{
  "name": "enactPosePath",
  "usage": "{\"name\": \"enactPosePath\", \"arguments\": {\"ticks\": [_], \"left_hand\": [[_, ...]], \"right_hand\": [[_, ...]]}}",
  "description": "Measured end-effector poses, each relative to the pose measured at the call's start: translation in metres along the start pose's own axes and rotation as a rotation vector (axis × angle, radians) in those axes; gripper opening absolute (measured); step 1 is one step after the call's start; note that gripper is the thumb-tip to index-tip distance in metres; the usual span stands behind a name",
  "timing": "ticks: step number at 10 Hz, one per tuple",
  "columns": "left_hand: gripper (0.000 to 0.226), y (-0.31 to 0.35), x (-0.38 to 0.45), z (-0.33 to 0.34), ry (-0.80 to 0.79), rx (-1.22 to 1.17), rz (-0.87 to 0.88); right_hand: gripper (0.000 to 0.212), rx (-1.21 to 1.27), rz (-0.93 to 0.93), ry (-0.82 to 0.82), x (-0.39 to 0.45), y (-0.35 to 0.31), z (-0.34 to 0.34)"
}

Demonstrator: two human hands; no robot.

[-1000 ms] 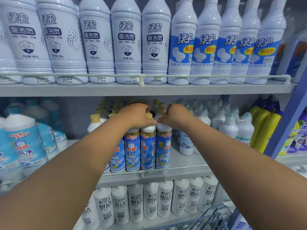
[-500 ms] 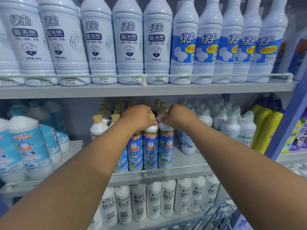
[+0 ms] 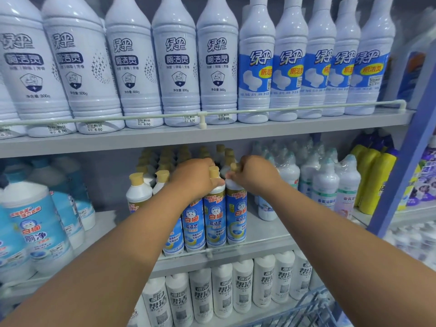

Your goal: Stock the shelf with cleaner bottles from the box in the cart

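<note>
Blue-labelled cleaner bottles (image 3: 214, 218) upright on the middle shelf (image 3: 259, 241), necks gripped under left hand (image 3: 195, 178) and right hand (image 3: 253, 174)

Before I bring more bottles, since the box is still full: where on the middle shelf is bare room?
Bare middle shelf shows between the big blue-label jugs and the yellow-capped bottles. Right of them, the white wrapped bottles stand crowded.

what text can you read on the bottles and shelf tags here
"绿伞 厕洁灵", "净含量:800g": top-shelf white bottles
"绿伞 厕洁灵": blue-label bottles
"6.00": price tags
"白猫 蓝洁灵": yellow-capped bottles
"白猫 厕净": big bottle
"帮洁": lower bottles
Smaller print: unreadable
</note>
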State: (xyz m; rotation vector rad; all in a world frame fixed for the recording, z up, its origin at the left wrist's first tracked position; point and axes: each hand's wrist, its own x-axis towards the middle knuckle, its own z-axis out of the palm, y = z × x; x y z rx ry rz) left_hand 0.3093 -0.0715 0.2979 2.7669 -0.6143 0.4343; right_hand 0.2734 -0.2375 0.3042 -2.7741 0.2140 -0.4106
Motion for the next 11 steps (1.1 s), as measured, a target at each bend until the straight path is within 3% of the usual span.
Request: {"name": "enactPosePath", "arguments": {"ticks": [1, 2, 3, 4, 7, 8, 9, 10, 11], "left_hand": [[0.065, 0.000, -0.010, -0.001, 0.068, 0.110, 0.047], [0.071, -0.008, -0.027, -0.012, 0.186, 0.066, -0.002], [0.056, -0.036, -0.047, -0.022, 0.417, -0.099, -0.160], [0.048, -0.065, -0.059, -0.018, 0.520, -0.155, -0.326], [0.075, -0.098, -0.063, 0.008, 0.508, -0.694, -0.674], [0.079, -0.103, -0.061, 0.017, 0.458, -0.702, -0.696], [0.066, -0.108, -0.060, 0.024, 0.444, -0.855, -0.752], [0.077, -0.111, -0.059, 0.026, 0.419, -0.957, -0.855], [0.083, -0.113, -0.055, 0.027, 0.391, -1.025, -0.914]], "right_hand": [[0.045, 0.048, -0.038, 0.035, 0.002, 0.014, 0.010], [0.053, 0.222, -0.102, 0.147, -0.004, 0.031, 0.019], [0.048, 0.479, -0.086, 0.232, -0.003, 0.046, 0.028], [0.052, 0.651, -0.029, 0.175, 0.006, 0.048, 0.036], [0.072, 1.059, 0.285, -0.255, 0.036, 0.048, 0.071], [0.085, 1.210, 0.311, -0.318, 0.050, 0.056, 0.096], [0.082, 1.280, 0.328, -0.352, 0.052, 0.057, 0.098], [0.068, 1.336, 0.288, -0.401, 0.051, 0.055, 0.099], [0.068, 1.396, 0.254, -0.452, 0.055, 0.055, 0.105]]}}
